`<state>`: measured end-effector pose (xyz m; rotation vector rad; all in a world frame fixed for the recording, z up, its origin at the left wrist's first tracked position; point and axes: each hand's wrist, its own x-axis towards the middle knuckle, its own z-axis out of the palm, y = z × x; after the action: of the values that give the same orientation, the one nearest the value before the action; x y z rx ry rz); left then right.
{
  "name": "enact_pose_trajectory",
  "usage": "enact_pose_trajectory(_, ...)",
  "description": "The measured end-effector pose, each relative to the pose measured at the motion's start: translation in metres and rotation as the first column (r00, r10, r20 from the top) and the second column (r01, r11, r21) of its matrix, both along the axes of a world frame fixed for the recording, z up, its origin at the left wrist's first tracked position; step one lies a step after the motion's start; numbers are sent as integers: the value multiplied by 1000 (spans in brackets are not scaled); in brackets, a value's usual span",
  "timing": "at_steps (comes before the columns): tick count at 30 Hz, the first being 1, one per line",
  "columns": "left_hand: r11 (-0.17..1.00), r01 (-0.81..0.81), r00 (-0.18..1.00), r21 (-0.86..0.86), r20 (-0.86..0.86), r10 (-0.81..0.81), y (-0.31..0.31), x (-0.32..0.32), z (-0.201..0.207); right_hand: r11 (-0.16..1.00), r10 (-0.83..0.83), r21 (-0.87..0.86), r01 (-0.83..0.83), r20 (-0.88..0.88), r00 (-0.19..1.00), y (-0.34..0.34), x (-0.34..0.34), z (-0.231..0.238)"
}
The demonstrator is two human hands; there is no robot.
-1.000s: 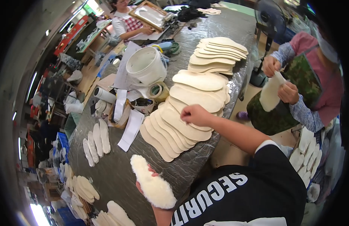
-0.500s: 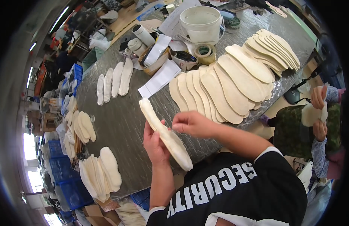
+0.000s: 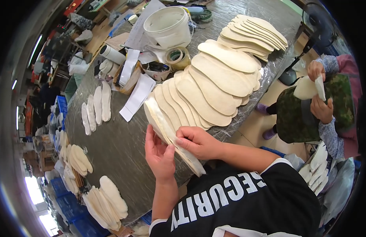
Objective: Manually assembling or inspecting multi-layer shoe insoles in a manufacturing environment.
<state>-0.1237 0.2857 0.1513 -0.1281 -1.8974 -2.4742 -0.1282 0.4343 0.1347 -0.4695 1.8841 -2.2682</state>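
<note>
I hold a cream, fleecy insole point(image 3: 160, 120) slanted on its edge in front of me, above the table's near side. My left hand point(image 3: 161, 158) grips it about the middle, thumb on one side and fingers on the other. Along the same edge my right hand point(image 3: 196, 143) has its fingers curled and pinched at the insole, partly hiding its lower half. Just beyond lies a fanned row of cream insoles point(image 3: 212, 89), which the held one's upper end overlaps in view. A further fanned stack of insoles point(image 3: 252, 35) lies to the far right.
A white bucket point(image 3: 167, 27), tape rolls point(image 3: 177, 57) and folded white paper point(image 3: 137, 96) stand or lie at the back. Narrow white pieces point(image 3: 96, 106) and insole piles point(image 3: 106, 203) are at left. At right another person's hands point(image 3: 321, 106) hold a pale piece.
The view has shifted, so the table things sit further left and the co-worker shows more. The held insole has turned more edge-on, and my right hand has come onto it.
</note>
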Motion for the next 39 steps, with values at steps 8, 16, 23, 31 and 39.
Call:
enact_pose_trajectory(8, 994, 58, 998, -89, 35, -55, 16, -3, 6, 999, -11, -47, 6, -92, 996, 9, 6, -4)
enact_pose_trajectory(16, 998, -8, 991, 69, 134, -1, 15, -13, 4, 990, 37, -138, -18, 131, 991, 12, 5, -5)
enact_pose_trajectory(23, 993, 3, 988, 119, 152, -21, 11, -8, -13, 1000, -12, -21, 14, 134, 991, 6, 9, -6)
enact_pose_trajectory(31, 979, 139, 981, 149, 116, -157, 16, 5, -16, 986, -46, -153, 74, 176, 983, 4, 16, -13)
enact_pose_trajectory(39, 979, 169, 970, 112, 160, -185, 14, 12, -19, 994, 47, -102, -33, 140, 989, 11, 17, -8)
